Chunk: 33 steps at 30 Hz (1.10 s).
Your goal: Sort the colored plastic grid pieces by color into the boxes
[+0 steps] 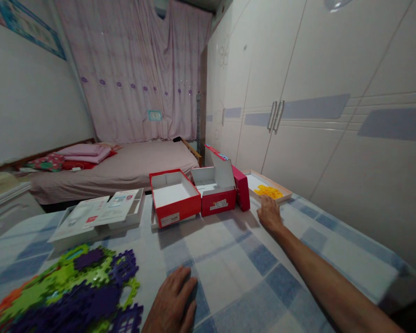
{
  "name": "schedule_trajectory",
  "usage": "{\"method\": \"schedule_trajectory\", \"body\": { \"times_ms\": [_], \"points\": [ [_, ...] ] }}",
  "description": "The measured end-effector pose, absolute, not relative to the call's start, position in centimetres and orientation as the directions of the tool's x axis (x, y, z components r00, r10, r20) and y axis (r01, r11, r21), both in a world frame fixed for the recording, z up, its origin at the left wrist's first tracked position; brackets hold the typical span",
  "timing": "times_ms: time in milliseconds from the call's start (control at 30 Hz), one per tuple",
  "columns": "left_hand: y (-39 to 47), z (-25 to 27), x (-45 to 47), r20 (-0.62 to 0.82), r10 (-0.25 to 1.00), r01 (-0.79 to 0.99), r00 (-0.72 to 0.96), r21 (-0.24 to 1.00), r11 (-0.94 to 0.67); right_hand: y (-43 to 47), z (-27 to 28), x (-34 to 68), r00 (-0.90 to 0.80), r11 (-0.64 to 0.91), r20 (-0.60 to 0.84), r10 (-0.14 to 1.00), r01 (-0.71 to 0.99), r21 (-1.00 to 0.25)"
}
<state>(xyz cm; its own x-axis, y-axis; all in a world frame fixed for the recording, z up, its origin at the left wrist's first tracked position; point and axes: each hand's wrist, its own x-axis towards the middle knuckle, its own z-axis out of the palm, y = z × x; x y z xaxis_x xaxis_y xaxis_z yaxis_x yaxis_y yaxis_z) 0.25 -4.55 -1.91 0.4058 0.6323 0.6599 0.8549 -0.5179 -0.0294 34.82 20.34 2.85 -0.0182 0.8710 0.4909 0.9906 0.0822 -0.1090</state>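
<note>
On the checked tablecloth my left hand (173,298) lies with its fingers stretched out, holding nothing. Just left of it is a pile of notched plastic building pieces, with dark purple pieces (102,303), lime green pieces (64,277) and some orange ones. My right hand (270,213) reaches forward to the front edge of a shallow box tray (284,196). Its fingers are bent together beside yellow pieces (268,191) lying in that tray. The fingertips are partly hidden, and whatever they may hold does not show.
An open red box (178,210) stands mid-table beside a second red box (218,203) with its lid raised. Further left lies a white box (128,208) with printed flaps. Behind the table is a bed (149,159); a white wardrobe (308,152) runs along the right.
</note>
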Motion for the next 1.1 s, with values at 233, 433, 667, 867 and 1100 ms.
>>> {"method": "schedule_trajectory", "body": {
  "times_ms": [233, 433, 667, 867, 1100],
  "points": [
    [-4.8, -1.1, 0.6, 0.65, 0.654, 0.872, 0.388, -0.029, -0.488, 19.5, 4.3, 37.8, 0.009, -0.012, 0.408, 0.913, 1.0, 0.004],
    [-5.0, -1.3, 1.0, 0.619, 0.705, 0.88, 0.346, 0.046, -0.472, 12.9, 4.6, 41.6, 0.03, -0.072, 0.357, 0.934, 0.992, 0.106],
    [-4.8, -1.9, 1.0, 0.58, 0.757, 0.876, 0.303, 0.144, -0.461, 2.4, 2.3, 47.8, -0.073, 0.096, 0.404, 0.912, 0.995, -0.037],
    [-4.6, -1.7, 0.8, 0.558, 0.769, 0.863, 0.313, 0.17, -0.475, -5.6, 1.0, 50.6, 0.235, -0.055, 0.606, 0.76, 0.952, -0.301],
    [-4.8, -0.1, 1.6, 0.496, 0.808, 0.872, 0.318, 0.181, -0.454, -5.9, 3.2, 49.9, 0.573, -0.251, -0.215, 0.791, -0.018, -0.968]
  ]
}}
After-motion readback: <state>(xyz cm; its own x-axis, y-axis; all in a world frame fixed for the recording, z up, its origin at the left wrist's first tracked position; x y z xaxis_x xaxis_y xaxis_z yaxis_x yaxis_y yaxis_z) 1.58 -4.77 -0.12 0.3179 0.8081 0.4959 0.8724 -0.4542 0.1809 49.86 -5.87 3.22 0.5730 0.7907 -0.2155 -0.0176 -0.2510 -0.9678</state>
